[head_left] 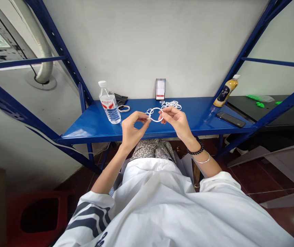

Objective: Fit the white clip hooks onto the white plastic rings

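Observation:
A thin white ring [156, 121] is held up between my two hands, above the front part of the blue table. My left hand [134, 128] pinches its left side with thumb and fingers. On the ring's right side, my right hand [176, 121] is closed in a pinch too. Just behind my left fingertips a smaller white loop-shaped piece [150, 110] shows; whether it lies on the table or is joined to the ring I cannot tell. A pile of white rings [172, 104] lies on the table beyond my right hand.
On the blue table [93, 125] stand a water bottle [110, 106] at left and a phone [160, 90] against the wall. A yellow drink bottle [226, 92] leans at right, near a dark phone [230, 119]. Blue frame posts rise on both sides.

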A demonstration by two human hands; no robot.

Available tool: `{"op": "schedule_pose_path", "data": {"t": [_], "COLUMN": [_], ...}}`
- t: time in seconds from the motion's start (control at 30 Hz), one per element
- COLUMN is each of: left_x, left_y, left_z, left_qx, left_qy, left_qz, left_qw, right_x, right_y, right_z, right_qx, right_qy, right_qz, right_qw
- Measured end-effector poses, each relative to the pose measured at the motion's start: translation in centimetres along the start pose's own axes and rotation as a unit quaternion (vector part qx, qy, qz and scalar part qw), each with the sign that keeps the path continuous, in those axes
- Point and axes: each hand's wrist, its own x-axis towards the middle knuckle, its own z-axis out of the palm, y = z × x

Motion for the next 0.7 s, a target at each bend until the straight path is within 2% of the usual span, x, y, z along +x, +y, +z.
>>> {"op": "schedule_pose_path", "data": {"t": [0.17,0.43,0.57,0.7], "left_x": [0.09,0.28,0.28,0.20], "left_y": [0.13,-0.35,-0.76,-0.33], "left_z": [0.08,-0.04,0.02,0.09], "left_qx": [-0.025,-0.158,-0.178,-0.136], "left_qy": [-0.008,-0.029,-0.014,-0.003], "left_qz": [-0.046,-0.139,-0.134,-0.109], "left_qw": [0.999,0.977,0.975,0.985], "right_x": [0.02,0.01,-0.05,-0.10], "right_y": [0.16,0.18,-0.11,-0.32], "right_z": [-0.15,-0.07,0.04,0.20], "right_qx": [-0.008,-0.003,-0.019,-0.033], "right_qy": [-0.004,0.005,-0.002,-0.006], "right_qz": [0.002,-0.025,-0.040,-0.044], "right_qw": [1.000,1.000,0.999,0.999]}}
